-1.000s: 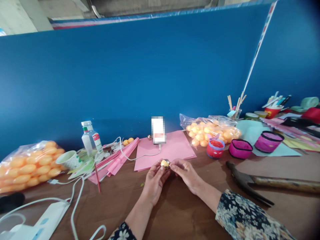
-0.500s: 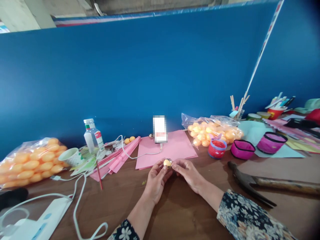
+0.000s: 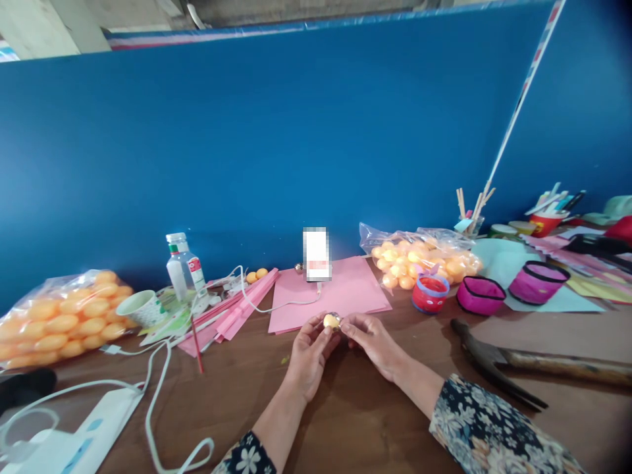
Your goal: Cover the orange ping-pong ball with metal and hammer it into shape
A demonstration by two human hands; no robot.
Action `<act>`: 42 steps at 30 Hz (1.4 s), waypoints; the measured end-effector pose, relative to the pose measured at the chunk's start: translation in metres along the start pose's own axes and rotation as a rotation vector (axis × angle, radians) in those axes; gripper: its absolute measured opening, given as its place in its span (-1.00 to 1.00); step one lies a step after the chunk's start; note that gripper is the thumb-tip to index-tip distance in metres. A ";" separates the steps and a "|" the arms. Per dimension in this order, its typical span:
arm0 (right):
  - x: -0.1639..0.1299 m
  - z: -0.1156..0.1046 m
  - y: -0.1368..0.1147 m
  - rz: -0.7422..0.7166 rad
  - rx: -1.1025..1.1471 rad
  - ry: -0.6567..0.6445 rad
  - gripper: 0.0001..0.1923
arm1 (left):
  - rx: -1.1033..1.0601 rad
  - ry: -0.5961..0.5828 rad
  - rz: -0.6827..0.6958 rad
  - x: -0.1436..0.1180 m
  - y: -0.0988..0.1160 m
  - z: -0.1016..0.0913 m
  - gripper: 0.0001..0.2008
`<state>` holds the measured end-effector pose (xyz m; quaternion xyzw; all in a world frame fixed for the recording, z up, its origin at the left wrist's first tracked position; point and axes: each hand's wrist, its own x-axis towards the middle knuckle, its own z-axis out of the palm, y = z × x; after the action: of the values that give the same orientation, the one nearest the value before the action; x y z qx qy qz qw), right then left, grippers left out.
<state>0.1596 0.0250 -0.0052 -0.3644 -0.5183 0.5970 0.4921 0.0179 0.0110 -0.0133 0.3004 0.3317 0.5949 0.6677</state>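
Observation:
My left hand point(image 3: 307, 355) and my right hand point(image 3: 371, 341) meet over the brown table, just in front of a pink paper sheet point(image 3: 340, 293). Together their fingertips pinch a small yellow-orange ball point(image 3: 330, 320) with a bit of something shiny on its right side. The ball is held slightly above the tabletop. Both forearms come in from the lower edge, the right one in a dark floral sleeve point(image 3: 494, 434).
Bags of orange balls lie at left point(image 3: 59, 319) and back right point(image 3: 419, 257). A phone point(image 3: 316, 253) leans on the blue wall with a white cable. A bottle point(image 3: 182, 266), paper cup point(image 3: 141, 308), red cup point(image 3: 430, 293), magenta bowls point(image 3: 481, 295), a hammer point(image 3: 513, 361) and a white charger point(image 3: 83, 434) surround me.
My hands and the ball stay almost where they were. The view has shifted a little, so everything sits slightly further right than a second ago.

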 end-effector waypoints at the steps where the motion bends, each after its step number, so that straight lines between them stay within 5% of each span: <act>1: 0.000 0.000 0.000 0.002 -0.003 0.000 -0.76 | 0.001 0.002 0.000 0.000 0.000 0.000 -0.68; 42: 0.000 -0.002 0.005 0.085 0.079 0.025 -0.69 | 0.062 -0.022 0.053 0.001 -0.005 -0.002 -0.61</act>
<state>0.1607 0.0259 -0.0103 -0.3737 -0.4721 0.6328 0.4868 0.0195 0.0110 -0.0183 0.3358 0.3346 0.5985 0.6458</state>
